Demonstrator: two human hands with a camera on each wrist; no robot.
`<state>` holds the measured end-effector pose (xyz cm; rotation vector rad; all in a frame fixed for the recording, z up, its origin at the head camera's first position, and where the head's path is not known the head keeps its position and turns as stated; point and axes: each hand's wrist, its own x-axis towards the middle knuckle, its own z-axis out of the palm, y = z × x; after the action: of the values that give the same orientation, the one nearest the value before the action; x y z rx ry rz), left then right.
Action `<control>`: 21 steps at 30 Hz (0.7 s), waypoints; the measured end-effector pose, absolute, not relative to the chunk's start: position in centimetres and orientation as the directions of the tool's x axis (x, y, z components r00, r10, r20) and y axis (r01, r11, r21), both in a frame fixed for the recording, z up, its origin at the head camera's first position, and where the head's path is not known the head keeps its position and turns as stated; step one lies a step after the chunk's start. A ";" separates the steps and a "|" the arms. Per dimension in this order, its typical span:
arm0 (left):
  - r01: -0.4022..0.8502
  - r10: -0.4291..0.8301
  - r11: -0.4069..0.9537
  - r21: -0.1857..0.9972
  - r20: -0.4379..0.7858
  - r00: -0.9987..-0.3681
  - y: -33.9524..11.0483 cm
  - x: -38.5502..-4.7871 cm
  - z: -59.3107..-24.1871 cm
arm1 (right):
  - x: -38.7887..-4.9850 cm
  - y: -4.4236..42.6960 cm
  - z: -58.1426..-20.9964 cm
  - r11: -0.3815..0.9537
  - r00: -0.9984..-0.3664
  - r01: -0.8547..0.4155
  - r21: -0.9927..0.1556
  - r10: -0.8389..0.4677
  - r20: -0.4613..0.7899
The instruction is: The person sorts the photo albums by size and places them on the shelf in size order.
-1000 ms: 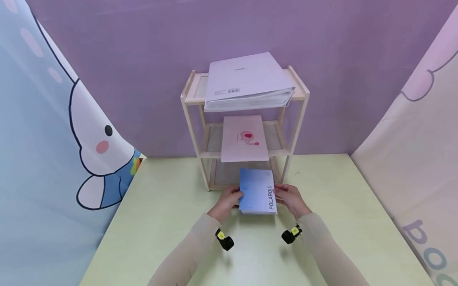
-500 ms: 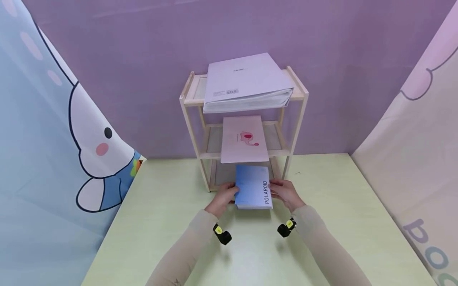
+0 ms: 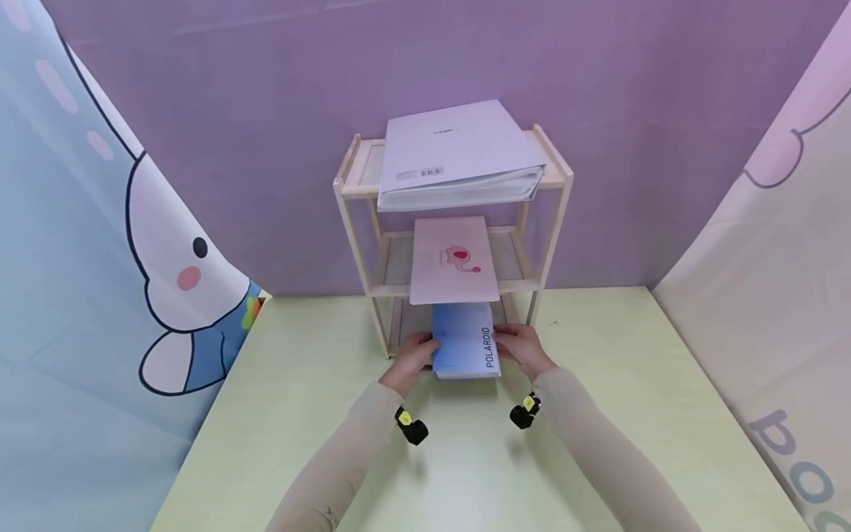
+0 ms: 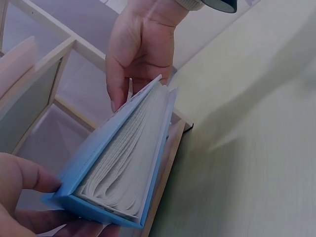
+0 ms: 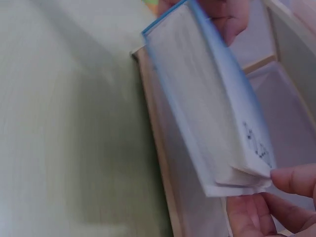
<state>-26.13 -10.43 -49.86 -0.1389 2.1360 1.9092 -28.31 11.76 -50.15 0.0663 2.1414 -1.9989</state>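
A thick photo album (image 3: 462, 341), blue fading to white and lettered POLAROID, lies flat between both hands at the front of the shelf's bottom tier. My left hand (image 3: 411, 360) grips its left side, thumb on the cover and fingers beneath, as the left wrist view shows on the album's spine (image 4: 106, 215). Its right side is pinched by my right hand (image 3: 524, 347), thumb above and fingers below. In the right wrist view the album (image 5: 202, 94) is above the bottom tier's wooden front edge (image 5: 160, 143), its white pages facing out.
A small three-tier wooden shelf (image 3: 558, 222) stands against the purple backdrop (image 3: 266, 148). A large white binder (image 3: 459, 148) lies on top, overhanging the front. On the middle tier a pink folder (image 3: 452, 277) with an elephant also juts forward. The pale green tabletop (image 3: 306, 414) spreads around.
Both hands have moved the album forward and slightly left, toward the bottom tier. Its far edge now passes under the overhanging pink folder. Both hands keep their hold.
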 end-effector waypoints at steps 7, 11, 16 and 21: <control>-0.255 0.070 0.183 0.950 -0.271 -0.960 -10.7 -26.7 -49.9 | -28.8 11.4 -50.4 0.066 -0.970 0.204 -0.977 -0.121 -0.211; -0.236 0.053 0.199 0.951 -0.250 -0.967 -10.6 -27.1 -50.1 | -29.1 11.5 -50.4 0.057 -0.970 0.206 -0.977 -0.120 -0.212; -0.219 0.063 0.194 0.956 -0.235 -0.970 -10.8 -27.3 -49.2 | -29.6 11.3 -50.3 0.020 -0.972 0.195 -0.981 -0.130 -0.196; -0.240 0.048 0.184 0.953 -0.252 -0.967 -11.1 -27.8 -49.4 | -29.8 11.1 -50.1 -0.026 -0.964 0.235 -0.972 -0.137 -0.230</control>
<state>-27.80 -11.12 -49.43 -0.1848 2.2327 1.8653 -29.85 11.12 -50.14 0.1045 1.9925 -2.0782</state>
